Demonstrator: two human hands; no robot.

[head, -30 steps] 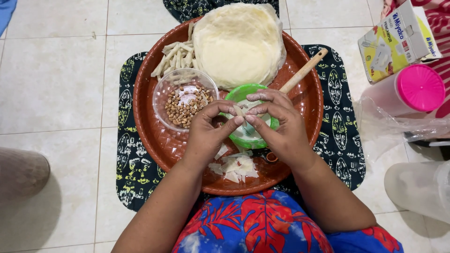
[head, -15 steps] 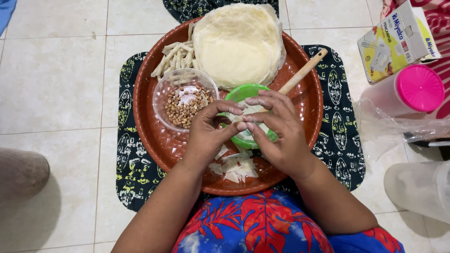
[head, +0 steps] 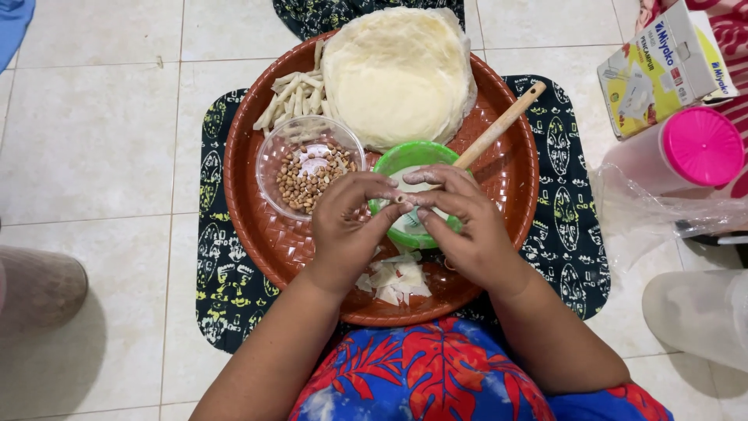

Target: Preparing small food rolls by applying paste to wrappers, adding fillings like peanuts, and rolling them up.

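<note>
My left hand (head: 348,226) and my right hand (head: 465,226) meet over a small green bowl (head: 413,153) and pinch a small pale rolled piece (head: 411,196) between their fingertips. The bowl stands on a round brown woven tray (head: 265,226). A wooden stick (head: 499,125) leans out of the bowl toward the far right. Below my hands lies a little heap of white cut pieces (head: 393,278). On the left is a clear bowl of peanuts (head: 310,168). A stack of thin pale wrappers (head: 397,74) and several pale sticks (head: 292,93) fill the tray's far side.
The tray rests on a black patterned mat (head: 214,273) on a tiled floor. At the right stand a yellow-and-white carton (head: 662,66), a container with a pink lid (head: 697,148), a clear plastic bag (head: 662,214) and a translucent container (head: 701,312). A grey object (head: 35,288) sits at the left edge.
Both hands have stayed over the green bowl while the fingertips kept working the small pale piece. Nothing else has moved.
</note>
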